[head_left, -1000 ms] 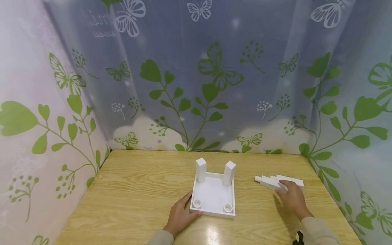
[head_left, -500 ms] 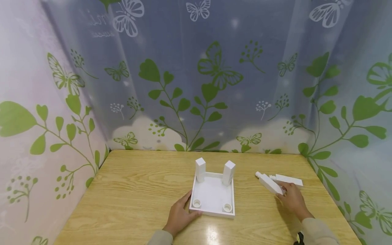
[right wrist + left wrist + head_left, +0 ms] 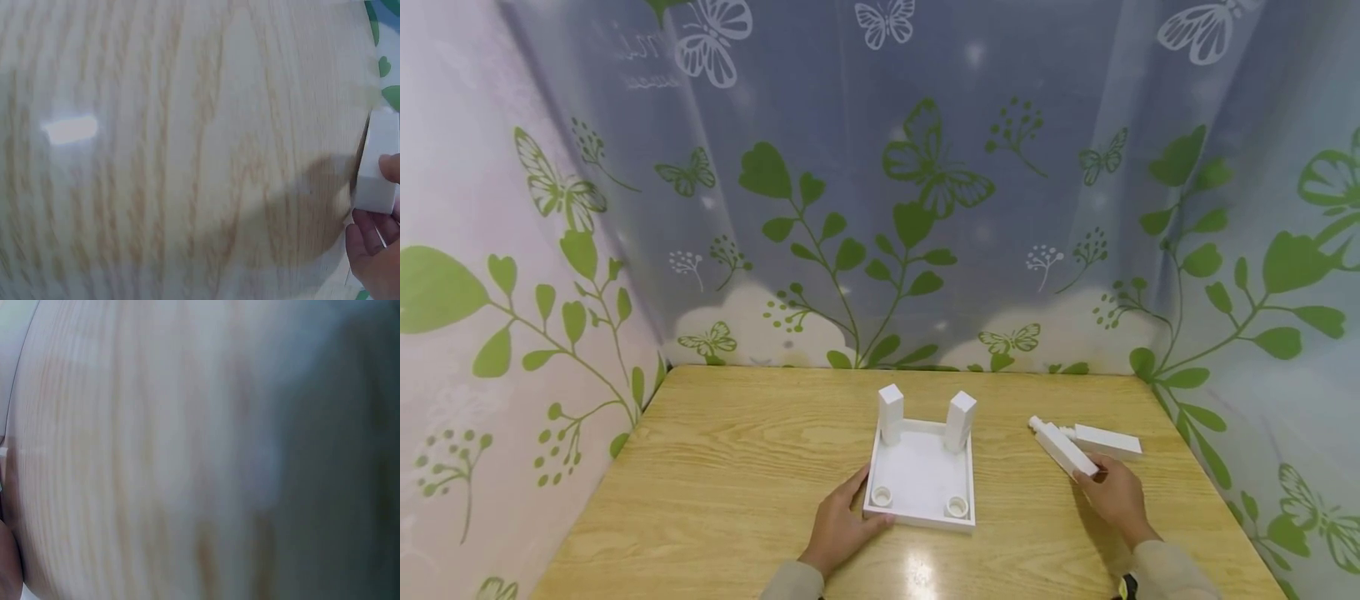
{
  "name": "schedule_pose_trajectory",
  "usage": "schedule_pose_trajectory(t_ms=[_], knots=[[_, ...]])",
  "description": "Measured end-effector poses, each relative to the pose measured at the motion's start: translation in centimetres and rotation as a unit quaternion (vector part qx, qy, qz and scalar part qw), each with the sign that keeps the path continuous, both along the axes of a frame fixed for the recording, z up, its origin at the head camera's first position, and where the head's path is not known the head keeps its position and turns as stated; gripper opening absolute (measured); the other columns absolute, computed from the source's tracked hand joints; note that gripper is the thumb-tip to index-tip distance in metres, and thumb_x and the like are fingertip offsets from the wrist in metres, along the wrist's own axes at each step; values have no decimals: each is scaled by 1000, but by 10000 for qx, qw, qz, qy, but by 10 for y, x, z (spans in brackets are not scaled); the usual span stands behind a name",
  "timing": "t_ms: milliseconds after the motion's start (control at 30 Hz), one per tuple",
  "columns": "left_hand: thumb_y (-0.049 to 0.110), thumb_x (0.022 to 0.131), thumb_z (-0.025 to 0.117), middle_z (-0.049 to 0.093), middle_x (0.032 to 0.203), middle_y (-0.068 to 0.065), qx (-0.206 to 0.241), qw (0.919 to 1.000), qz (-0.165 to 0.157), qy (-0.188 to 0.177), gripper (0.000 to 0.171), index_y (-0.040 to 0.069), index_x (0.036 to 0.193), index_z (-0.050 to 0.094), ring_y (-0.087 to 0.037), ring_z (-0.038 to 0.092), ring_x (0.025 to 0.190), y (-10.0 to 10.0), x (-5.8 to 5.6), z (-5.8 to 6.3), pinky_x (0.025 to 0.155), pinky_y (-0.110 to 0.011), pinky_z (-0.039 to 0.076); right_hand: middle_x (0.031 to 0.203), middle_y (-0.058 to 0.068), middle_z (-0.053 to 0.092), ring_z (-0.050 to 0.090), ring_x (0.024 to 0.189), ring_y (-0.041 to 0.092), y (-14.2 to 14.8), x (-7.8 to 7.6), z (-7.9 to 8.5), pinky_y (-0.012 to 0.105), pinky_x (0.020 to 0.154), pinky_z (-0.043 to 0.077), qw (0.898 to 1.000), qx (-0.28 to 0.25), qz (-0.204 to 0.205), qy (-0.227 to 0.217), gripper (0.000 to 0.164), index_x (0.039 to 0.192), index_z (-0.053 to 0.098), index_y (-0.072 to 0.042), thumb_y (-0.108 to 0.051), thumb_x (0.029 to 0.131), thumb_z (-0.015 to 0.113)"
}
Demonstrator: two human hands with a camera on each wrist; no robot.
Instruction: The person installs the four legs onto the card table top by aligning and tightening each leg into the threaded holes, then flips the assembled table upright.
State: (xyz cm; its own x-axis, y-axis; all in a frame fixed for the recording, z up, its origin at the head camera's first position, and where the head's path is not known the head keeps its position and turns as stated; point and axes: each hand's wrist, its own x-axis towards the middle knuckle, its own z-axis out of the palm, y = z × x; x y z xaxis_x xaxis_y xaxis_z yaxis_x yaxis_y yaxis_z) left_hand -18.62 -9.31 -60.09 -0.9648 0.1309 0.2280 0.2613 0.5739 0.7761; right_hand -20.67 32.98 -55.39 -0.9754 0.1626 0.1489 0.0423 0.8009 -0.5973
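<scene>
On the table lies a white upturned toy tabletop (image 3: 921, 475) with a raised rim. Two square legs (image 3: 891, 414) stand upright at its far corners, and two round sockets (image 3: 957, 507) show at its near corners. My left hand (image 3: 841, 525) holds its near left corner, thumb along the front edge and fingers at the left side. Off to the right, my right hand (image 3: 1114, 493) pinches the near end of a white table leg (image 3: 1063, 447), whose threaded tip points away to the left. The right wrist view shows thumb and fingers around this leg (image 3: 377, 164).
Another white leg (image 3: 1107, 442) lies just behind the held one, its threaded tip to the left. The wooden table (image 3: 737, 450) ends at a butterfly-printed curtain (image 3: 865, 208) at the back, with similar cloth on both sides. The left wrist view is mostly blurred tabletop.
The leg in my right hand has swung round, its near end coming toward me and its threaded tip pointing farther away. My left hand and the upturned tabletop have stayed in place.
</scene>
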Motion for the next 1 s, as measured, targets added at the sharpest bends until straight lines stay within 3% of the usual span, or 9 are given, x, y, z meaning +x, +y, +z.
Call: schedule_pose_trajectory(t_ms=[167,300,433,533,833,1000], knots=[[54,67,80,56,135,-15,-6,10000,14,17,91,6,138,50,-34,53,124,0,0,0,104,-47,44,91,27,68,65,83,37,-7,4,8,35,67,51,9992,-281,-275,100,37,109,61,15,-13,85,69],[55,67,80,56,135,-15,-22,10000,35,36,91,6,138,50,-34,53,123,0,-1,-1,103,-46,45,95,31,67,68,85,38,-12,7,17,24,65,53,9971,-646,-324,248,36,110,61,15,-10,86,70],[56,67,80,55,135,-15,-22,10000,25,-1,92,6,138,50,-34,53,123,0,0,0,103,-46,45,100,30,66,62,78,2,-16,10,26,8,64,48,9939,-997,-219,411,36,113,61,13,-7,85,71],[56,67,79,55,135,-16,-10,10000,6,-20,92,5,138,50,-35,53,124,0,0,0,103,-47,45,106,30,64,50,80,-13,-23,15,35,4,68,47,9914,-1220,-44,474,37,117,60,11,-6,86,70],[56,68,79,55,135,-16,-12,10000,8,-15,91,6,139,50,-35,53,124,0,-1,-2,103,-48,44,111,24,62,57,91,1,-50,24,55,19,77,56,9848,-1235,944,770,37,117,60,9,2,82,71],[56,68,79,56,135,-15,-38,10000,22,-21,91,6,139,50,-35,53,123,0,-1,-2,103,-47,44,107,19,63,62,92,23,-67,23,58,31,79,58,9797,-1242,1374,768,35,114,61,9,3,81,72]])
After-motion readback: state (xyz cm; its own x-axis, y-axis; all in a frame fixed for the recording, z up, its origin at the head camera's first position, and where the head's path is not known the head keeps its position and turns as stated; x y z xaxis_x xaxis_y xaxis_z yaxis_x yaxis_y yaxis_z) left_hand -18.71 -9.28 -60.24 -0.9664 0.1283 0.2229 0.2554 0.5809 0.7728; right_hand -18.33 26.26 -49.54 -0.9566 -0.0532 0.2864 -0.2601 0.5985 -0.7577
